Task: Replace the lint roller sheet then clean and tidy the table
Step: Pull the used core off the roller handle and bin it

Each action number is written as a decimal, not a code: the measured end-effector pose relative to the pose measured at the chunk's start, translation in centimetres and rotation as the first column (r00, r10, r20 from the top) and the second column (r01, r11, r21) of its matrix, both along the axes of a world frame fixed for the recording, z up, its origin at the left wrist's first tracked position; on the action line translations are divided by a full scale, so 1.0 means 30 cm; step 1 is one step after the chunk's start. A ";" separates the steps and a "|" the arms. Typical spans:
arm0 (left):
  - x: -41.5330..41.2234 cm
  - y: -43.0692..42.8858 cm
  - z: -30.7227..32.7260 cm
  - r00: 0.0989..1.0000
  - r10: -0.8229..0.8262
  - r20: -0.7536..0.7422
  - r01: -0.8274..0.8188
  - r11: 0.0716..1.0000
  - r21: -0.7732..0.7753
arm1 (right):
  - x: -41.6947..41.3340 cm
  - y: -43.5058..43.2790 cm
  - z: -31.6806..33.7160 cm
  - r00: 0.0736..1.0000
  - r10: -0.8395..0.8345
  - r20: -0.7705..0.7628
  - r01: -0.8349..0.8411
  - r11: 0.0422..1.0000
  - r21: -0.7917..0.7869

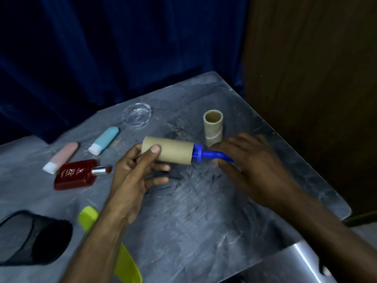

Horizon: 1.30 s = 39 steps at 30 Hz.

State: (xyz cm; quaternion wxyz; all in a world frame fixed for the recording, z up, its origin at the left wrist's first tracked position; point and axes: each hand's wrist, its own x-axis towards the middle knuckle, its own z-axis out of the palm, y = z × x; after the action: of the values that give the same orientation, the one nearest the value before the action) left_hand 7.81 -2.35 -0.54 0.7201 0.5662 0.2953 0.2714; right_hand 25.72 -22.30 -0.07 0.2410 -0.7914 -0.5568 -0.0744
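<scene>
Head view shows my left hand [132,172] with thumb and fingers [155,149] wrapped around the brown cardboard roll [173,151] on the lint roller, holding it level above the desk [193,211]. My right hand [251,168] is closed around the blue handle [212,155], which sticks out of the roll's right end; that hand is blurred. Just behind the handle a second cardboard tube [213,127] stands upright on the desk. Farther left lie a blue tube [105,139], a pink tube [61,157] and a dark red bottle [77,174], with a clear glass ashtray [137,115] beyond them. Under my left forearm lies a yellow-green plastic piece [89,218], and a black mesh basket [30,237] sits at the desk's near left edge.
</scene>
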 end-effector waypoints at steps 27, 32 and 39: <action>-0.734 0.021 0.207 0.904 0.343 0.256 -0.390 0.906 0.164 | -0.526 0.263 0.342 0.970 0.159 0.186 -0.202 0.950 0.237; -0.838 0.021 0.229 0.860 0.413 0.300 -0.479 0.856 0.194 | -0.561 0.295 0.385 0.953 0.214 0.215 -0.267 0.927 0.264; -0.922 -0.045 0.228 0.839 0.432 0.331 -0.513 0.830 0.218 | -0.616 0.270 0.393 0.936 0.314 0.160 -0.350 0.884 0.311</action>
State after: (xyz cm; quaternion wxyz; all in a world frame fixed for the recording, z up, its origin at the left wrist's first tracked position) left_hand -19.86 -3.68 6.28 0.5689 0.5342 0.2830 0.5576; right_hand 7.23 -14.21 11.72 0.3515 -0.6266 -0.6752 -0.1668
